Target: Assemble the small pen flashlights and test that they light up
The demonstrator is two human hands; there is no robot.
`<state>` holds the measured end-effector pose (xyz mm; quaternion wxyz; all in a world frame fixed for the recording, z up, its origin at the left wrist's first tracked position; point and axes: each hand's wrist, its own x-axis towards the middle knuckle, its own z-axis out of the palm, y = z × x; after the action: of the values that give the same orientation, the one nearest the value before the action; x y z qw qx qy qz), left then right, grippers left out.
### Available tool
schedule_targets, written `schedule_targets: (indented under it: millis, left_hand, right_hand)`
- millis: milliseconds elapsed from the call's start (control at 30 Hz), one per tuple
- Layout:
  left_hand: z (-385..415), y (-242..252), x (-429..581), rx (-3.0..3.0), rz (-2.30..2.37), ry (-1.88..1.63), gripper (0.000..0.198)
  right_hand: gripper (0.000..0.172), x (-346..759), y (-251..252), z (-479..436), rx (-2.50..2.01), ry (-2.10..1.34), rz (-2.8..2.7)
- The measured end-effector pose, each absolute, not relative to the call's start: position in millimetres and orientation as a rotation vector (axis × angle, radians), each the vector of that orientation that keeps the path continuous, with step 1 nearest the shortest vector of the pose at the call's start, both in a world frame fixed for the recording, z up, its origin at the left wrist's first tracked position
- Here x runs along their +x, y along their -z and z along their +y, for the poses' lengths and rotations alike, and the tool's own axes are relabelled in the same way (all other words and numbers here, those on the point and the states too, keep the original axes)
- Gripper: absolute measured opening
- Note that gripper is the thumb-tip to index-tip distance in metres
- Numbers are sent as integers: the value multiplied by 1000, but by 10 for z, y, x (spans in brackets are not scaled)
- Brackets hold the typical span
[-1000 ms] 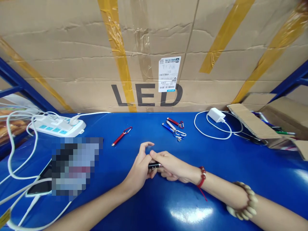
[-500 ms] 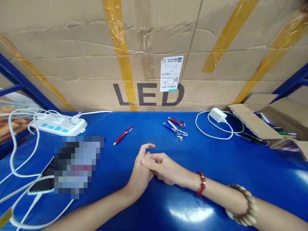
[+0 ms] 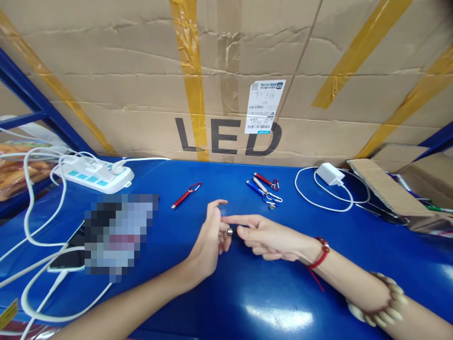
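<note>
My right hand (image 3: 271,236) is closed around a small black penlight (image 3: 230,232), whose silver tip sticks out toward my left palm; most of its body is hidden by the fingers. My left hand (image 3: 210,236) faces it with fingers apart and loosely bent, close to the silver tip; I cannot tell if they touch. On the blue table (image 3: 198,302), beyond my left hand, lies a red penlight (image 3: 182,198) with a carabiner clip. Farther right, a blue penlight (image 3: 254,187), a silver one (image 3: 260,182) and another red one (image 3: 262,178) lie together.
A phone (image 3: 67,257) with white cables and a power strip (image 3: 95,177) are on the left. A white charger (image 3: 330,174) with a looped cable is at the back right, beside an open cardboard box (image 3: 389,189). A large carton (image 3: 141,94) stands behind.
My right hand has drawn back to the right from my left hand, and the penlight's silver tip now shows between them. The view has shifted slightly.
</note>
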<state>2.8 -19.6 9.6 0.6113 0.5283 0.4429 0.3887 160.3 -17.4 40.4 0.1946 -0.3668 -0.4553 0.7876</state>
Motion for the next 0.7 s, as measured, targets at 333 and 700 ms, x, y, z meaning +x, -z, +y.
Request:
schedule_targets:
  millis: [333, 700]
  left_hand:
    - [35, -115, -35, 1237, 1080, -1086, 50]
    - [-26, -154, -20, 1362, 947, -1190, 38]
  right_hand:
    - [46, 1724, -491, -142, -1255, -2062, -1514]
    - [49, 1787, -432, -81, -1345, -2049, -1569]
